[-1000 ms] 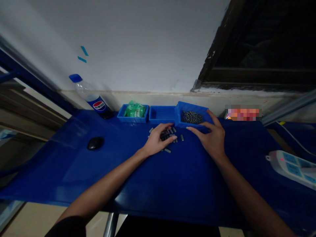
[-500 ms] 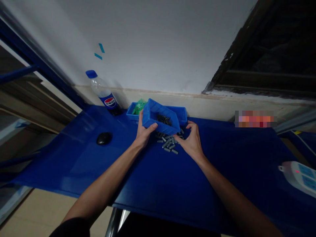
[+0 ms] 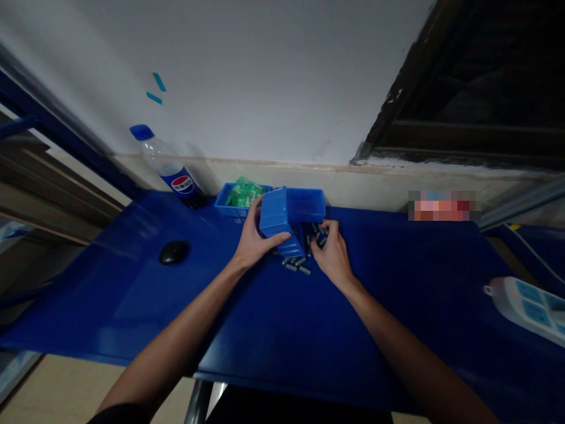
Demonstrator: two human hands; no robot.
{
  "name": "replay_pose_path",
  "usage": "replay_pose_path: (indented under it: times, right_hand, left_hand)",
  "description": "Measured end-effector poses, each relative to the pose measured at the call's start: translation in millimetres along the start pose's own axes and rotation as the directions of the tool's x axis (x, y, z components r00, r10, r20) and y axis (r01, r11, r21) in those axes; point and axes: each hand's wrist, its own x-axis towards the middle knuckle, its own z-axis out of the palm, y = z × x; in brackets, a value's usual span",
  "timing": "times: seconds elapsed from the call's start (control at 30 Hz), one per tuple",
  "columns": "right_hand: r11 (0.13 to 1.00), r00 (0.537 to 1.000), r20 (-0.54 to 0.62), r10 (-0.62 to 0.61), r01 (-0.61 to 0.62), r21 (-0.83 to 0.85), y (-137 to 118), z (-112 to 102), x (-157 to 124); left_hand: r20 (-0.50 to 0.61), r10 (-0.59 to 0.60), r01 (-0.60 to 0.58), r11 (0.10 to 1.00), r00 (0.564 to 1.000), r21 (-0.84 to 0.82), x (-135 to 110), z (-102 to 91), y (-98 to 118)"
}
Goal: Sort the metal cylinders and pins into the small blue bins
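The blue bin (image 3: 274,219) is held tipped on its side low over the surface (image 3: 273,330), toward the far edge and mid-scene, with its ribbed outer wall turned toward the camera and its mouth turned right. It is clamped by the left hand (image 3: 252,242), the thumb laid across the near wall and the fingers wrapped round the far side. Half a second ago the same bin was held higher and only tilted, mouth up, with pieces seen inside. A second ago it was standing at the right end of the row, under the right hand. The right hand (image 3: 332,254) is now curled at the bin's mouth over the small metal pieces (image 3: 295,265) lying on the surface; whether any are pinched cannot be told. From the steeper tilt, the contents are judged to be spilling onto that heap. A second bin (image 3: 309,204) and a bin of green packets (image 3: 242,194) are left standing just behind, at the wall.
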Motion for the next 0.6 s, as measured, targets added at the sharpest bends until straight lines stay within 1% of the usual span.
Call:
replay_pose_path:
  times: [0.07, 0.17, 0.27, 0.37, 0.5, 0.6]
  right_hand:
    - [1.000, 1.000, 0.001, 0.006, -0.006, 0.011, -1, -1, -1]
    - [0.998, 0.999, -0.016, 0.028, -0.027, 0.052, -2, -4, -1]
    - [0.994, 0.998, -0.039, 0.055, -0.051, 0.100, -4, -6, -2]
    - [0.988, 0.997, -0.021, 0.072, -0.069, 0.135, -5, -9, -2]
    - [0.981, 0.996, -0.004, 0.086, -0.084, 0.175, -2, -11, -2]
    - [0.970, 0.995, -0.042, 0.085, -0.073, 0.231, 3, -15, -2]
  left_hand:
    - [0.031, -0.005, 0.005, 1.000, 1.000, 0.020, 1, 3.7, 5]
    - [0.073, -0.001, -0.006, 0.995, 0.997, 0.098, 4, 8.8, 12]
    - [0.096, 0.043, -0.060, 0.981, 0.994, 0.182, 8, 12.9, 20]
    - [0.150, 0.084, -0.122, 0.957, 0.985, 0.262, 13, 15.9, 29]
    - [0.216, 0.086, -0.159, 0.925, 0.973, 0.345, 20, 21.7, 41]
    - [0.237, 0.077, -0.170, 0.899, 0.968, 0.404, 23, 29.8, 50]
